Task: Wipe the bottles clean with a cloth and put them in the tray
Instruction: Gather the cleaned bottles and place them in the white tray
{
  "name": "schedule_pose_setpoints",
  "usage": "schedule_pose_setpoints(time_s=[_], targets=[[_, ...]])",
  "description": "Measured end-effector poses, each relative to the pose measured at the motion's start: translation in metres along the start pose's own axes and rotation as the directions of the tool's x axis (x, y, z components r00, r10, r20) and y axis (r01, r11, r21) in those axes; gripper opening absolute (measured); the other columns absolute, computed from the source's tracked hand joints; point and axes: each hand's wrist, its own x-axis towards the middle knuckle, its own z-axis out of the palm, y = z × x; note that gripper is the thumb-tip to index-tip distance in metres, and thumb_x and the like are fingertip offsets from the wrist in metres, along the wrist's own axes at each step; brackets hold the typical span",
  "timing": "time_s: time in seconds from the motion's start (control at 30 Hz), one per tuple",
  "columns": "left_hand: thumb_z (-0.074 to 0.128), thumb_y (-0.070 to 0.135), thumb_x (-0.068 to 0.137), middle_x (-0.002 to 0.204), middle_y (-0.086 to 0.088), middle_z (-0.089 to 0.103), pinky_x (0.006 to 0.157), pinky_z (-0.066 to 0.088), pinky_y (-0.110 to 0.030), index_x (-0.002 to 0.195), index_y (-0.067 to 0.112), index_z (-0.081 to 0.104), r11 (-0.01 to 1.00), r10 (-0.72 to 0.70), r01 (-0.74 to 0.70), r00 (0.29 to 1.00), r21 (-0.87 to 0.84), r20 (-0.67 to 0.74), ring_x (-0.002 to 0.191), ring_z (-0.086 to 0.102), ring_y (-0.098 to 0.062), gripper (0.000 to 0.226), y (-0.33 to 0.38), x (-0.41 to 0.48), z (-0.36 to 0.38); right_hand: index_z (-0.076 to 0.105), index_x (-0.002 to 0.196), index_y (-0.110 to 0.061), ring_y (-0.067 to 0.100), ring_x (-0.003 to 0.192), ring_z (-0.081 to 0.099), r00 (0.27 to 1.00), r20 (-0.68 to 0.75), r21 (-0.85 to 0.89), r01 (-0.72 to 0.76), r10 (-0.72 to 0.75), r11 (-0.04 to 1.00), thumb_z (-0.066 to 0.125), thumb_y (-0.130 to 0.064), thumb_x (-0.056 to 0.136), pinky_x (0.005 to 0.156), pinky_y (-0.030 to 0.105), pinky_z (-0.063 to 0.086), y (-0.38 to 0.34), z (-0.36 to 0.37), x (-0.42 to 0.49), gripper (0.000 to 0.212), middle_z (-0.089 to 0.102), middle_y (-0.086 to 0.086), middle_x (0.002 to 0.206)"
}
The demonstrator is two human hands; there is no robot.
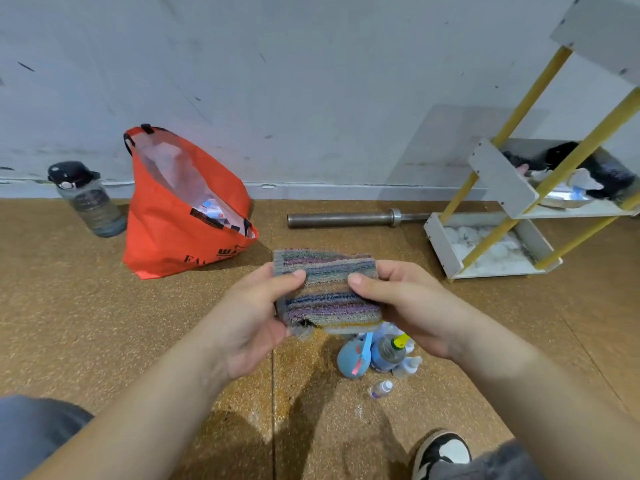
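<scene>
- The left hand [256, 317] and right hand [398, 299] share one grip on a folded cloth [327, 289], thumbs pressed on its near face, fingers curled behind its two side edges.
- The cloth is a thick, ribbed terry rectangle with blurry bands of grey, purple, blue and pink; a frayed corner hangs at its lower edge.
- Just below the grip, on the speckled cork-brown floor [104, 323], a cluster of bottles [377, 355] stands partly hidden behind the cloth: a rounded blue one, a grey-blue plastic one with a yellow tag, and smaller clear ones.
- A small clear bottle [381, 389] lies on its side nearer than the cluster.
- Beyond the grip to the left slumps a soft orange bag [180, 216]; to the right stands a white rack [519, 209] with yellow rods.
</scene>
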Motion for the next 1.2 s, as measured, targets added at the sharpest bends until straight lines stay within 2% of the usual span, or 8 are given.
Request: schedule_pose_setpoints(time_s=[0.17, 0.37, 0.5, 0.67, 0.8, 0.93, 1.1, 1.2], targets=[[0.064, 0.016, 0.101, 0.106, -0.01, 0.079, 0.092, 0.059, -0.052, 0.114, 0.016, 0.064, 0.967, 0.071, -0.013, 0.974, 0.256, -0.216, 0.098, 0.077, -0.031, 0.014, -0.014, -0.001, 0.004, 0.06, 0.1, -0.006, 0.053, 0.107, 0.068, 0.976, -0.217, -0.038, 0.026, -0.034, 0.999, 0.086, -0.018, 0.083, 0.094, 0.072, 0.051, 0.007, 0.013, -0.003, 0.033, 0.067, 0.038, 0.114], [0.068, 0.021, 0.099, 0.106, -0.008, 0.08, 0.094, 0.056, -0.045, 0.116, 0.016, 0.07, 0.982, 0.038, -0.001, 0.98, 0.188, -0.195, 0.104, 0.075, -0.028, 0.018, -0.019, -0.007, 0.007, 0.055, 0.113, 0.002, 0.044, 0.098, 0.074, 0.984, -0.175, -0.112, 0.025, -0.045, 0.993, 0.076, -0.028, 0.094, 0.093, 0.063, 0.057, 0.015, 0.024, -0.003, 0.042, 0.073, 0.03, 0.109], [0.068, 0.017, 0.098, 0.107, -0.011, 0.079, 0.096, 0.057, -0.053, 0.118, 0.012, 0.068, 0.986, 0.011, 0.024, 0.978, 0.166, -0.207, 0.104, 0.075, -0.032, 0.021, -0.028, -0.007, -0.004, 0.056, 0.11, -0.007, 0.044, 0.091, 0.072, 0.982, -0.181, -0.359, -0.019, -0.05, 0.933, 0.067, -0.055, 0.09, 0.084, 0.067, 0.057, 0.028, 0.035, 0.001, 0.053, 0.07, 0.028, 0.107], [0.074, 0.008, 0.092, 0.106, -0.016, 0.079, 0.09, 0.061, -0.05, 0.118, 0.007, 0.068, 0.969, -0.162, 0.2, 0.958, 0.145, -0.238, 0.099, 0.076, -0.033, 0.027, -0.052, -0.013, -0.033, 0.055, 0.095, -0.01, 0.032, 0.067, 0.062, 0.982, -0.174, -0.556, -0.155, 0.069, 0.816, 0.054, -0.042, 0.104, 0.058, 0.041, 0.05, 0.051, 0.051, 0.026, 0.034, 0.06, 0.012, 0.08], [0.069, 0.003, 0.096, 0.105, -0.015, 0.077, 0.083, 0.064, -0.045, 0.11, 0.01, 0.062, 0.962, -0.164, 0.237, 0.896, 0.132, -0.412, 0.095, 0.076, -0.031, 0.018, -0.081, -0.008, -0.069, 0.053, 0.088, -0.013, 0.025, 0.074, 0.052, 0.975, -0.197, -0.64, -0.208, 0.104, 0.74, 0.057, -0.041, 0.102, 0.07, 0.034, 0.042, 0.081, 0.075, 0.083, 0.031, 0.055, 0.004, 0.076], [0.072, 0.009, 0.095, 0.106, -0.012, 0.074, 0.086, 0.063, -0.049, 0.104, 0.016, 0.058, 0.946, -0.182, 0.302, 0.795, 0.117, -0.578, 0.096, 0.074, -0.03, 0.018, -0.127, 0.011, -0.112, 0.06, 0.105, -0.007, 0.025, 0.072, 0.049, 0.943, -0.187, -0.511, -0.333, 0.275, 0.793, 0.058, -0.032, 0.103, 0.058, 0.034, 0.041, 0.136, 0.105, 0.133, 0.024, 0.05, 0.007, 0.076], [0.068, 0.016, 0.097, 0.101, -0.013, 0.071, 0.076, 0.064, -0.045, 0.109, 0.011, 0.06, 0.875, -0.271, 0.468, 0.682, 0.122, -0.679, 0.092, 0.071, -0.031, 0.016, -0.177, 0.049, -0.18, 0.063, 0.116, -0.009, 0.016, 0.057, 0.056, 0.936, -0.118, -0.601, -0.333, 0.331, 0.727, 0.06, -0.031, 0.102, 0.048, 0.028, 0.044, 0.187, 0.119, 0.196, 0.026, 0.066, 0.003, 0.076], [0.063, 0.016, 0.099, 0.099, -0.011, 0.071, 0.07, 0.06, -0.038, 0.115, 0.006, 0.065, 0.847, -0.169, 0.479, 0.654, 0.23, -0.737, 0.091, 0.069, -0.03, 0.019, -0.173, 0.08, -0.235, 0.059, 0.125, -0.009, 0.019, 0.063, 0.057, 0.901, -0.157, -0.541, -0.421, 0.405, 0.727, 0.059, -0.028, 0.103, 0.045, 0.026, 0.042, 0.206, 0.121, 0.238, 0.029, 0.066, 0.007, 0.083]])
